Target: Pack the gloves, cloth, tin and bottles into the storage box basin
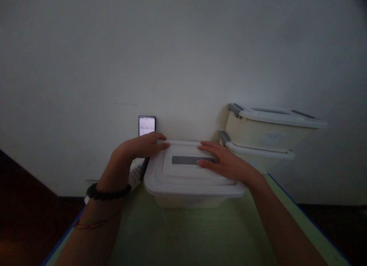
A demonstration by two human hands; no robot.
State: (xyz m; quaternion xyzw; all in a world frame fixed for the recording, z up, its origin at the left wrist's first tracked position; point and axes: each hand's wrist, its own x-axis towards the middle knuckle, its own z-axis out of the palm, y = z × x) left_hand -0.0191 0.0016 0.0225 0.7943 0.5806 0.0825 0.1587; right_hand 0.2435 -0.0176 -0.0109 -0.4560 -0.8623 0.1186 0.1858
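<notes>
A lidded storage box (186, 201) with cream sides stands on the green table in front of me. Its white lid (183, 178) is on, with a grey strip (183, 160) across the middle. My left hand (146, 145) rests on the lid's far left edge, fingers stretched out and thumb along the top. On the right part of the lid lies my right hand (223, 159), fingers spread, the thumb touching the end of the grey strip. Neither hand is wrapped around anything that I can see.
Two similar boxes (255, 132) are stacked at the back right by the wall. Behind my left hand a phone (147, 125) stands upright with a timer on its screen. A white item (134, 176) with print lies beside my left wrist. The table (183, 235) has blue edges.
</notes>
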